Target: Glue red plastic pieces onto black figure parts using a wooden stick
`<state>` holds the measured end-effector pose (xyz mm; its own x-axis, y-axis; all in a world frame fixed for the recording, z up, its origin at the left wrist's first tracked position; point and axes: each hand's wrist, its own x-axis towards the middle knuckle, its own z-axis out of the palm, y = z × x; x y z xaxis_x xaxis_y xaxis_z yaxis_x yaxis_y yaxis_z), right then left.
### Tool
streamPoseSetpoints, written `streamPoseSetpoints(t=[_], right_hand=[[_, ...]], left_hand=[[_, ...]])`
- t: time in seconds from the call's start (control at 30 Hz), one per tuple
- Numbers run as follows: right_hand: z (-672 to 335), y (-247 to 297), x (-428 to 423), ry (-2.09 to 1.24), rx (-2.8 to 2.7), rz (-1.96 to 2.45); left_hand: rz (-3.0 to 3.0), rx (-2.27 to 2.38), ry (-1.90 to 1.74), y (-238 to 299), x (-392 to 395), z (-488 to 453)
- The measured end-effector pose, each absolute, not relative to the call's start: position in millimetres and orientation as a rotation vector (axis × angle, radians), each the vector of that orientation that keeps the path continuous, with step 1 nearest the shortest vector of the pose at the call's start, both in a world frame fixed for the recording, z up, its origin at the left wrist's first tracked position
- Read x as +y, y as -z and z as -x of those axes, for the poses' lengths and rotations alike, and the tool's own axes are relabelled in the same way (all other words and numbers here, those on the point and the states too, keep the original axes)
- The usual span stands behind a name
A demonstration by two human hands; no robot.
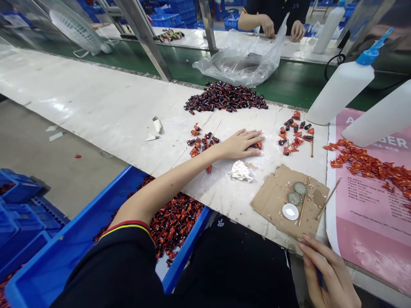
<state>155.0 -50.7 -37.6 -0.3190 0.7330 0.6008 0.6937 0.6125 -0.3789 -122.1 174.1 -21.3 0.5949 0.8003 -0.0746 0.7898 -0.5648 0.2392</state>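
Observation:
My left hand (240, 144) lies flat on the white table, fingers stretched out, palm down over a few small black-and-orange parts (256, 145) that peek out beside the fingers. More such parts (196, 143) are scattered left of its wrist. My right hand (330, 273) is at the table's front edge, its fingers extended and nothing visible in them. Nearest to it is a cardboard piece (272, 201) bearing two greenish bottle caps (294, 198), a small white cap (290, 211) and a thin wooden stick (303, 203). A crumpled white tissue (241, 171) sits below my left hand.
Black parts are heaped (226, 97) at the back. Orange pieces (372, 164) lie on a pink sheet (362, 222), beside white squeeze bottles (343, 90). A blue bin (189, 248) of parts stands under my left arm. Another person's hands (268, 26) are across the green belt (183, 64).

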Motion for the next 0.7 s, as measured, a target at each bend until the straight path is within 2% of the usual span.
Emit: streamPoseSetpoints(t=[0.27,0.43,0.7], right_hand=[[-152.0,37.1,-46.4,-0.089,-2.047,1.099],[-134.9,28.8,-36.2,-0.281,-1.897,1.145],[-89.8,2.5,-8.2,-0.675,-1.602,1.291]], left_hand=[[-2.55,1.202,-0.406,9.8,169.3,110.3],[-2.294,1.036,-0.865,-15.7,129.8,105.2],[-2.434,0.817,-0.836,-50.2,52.5,98.7]])
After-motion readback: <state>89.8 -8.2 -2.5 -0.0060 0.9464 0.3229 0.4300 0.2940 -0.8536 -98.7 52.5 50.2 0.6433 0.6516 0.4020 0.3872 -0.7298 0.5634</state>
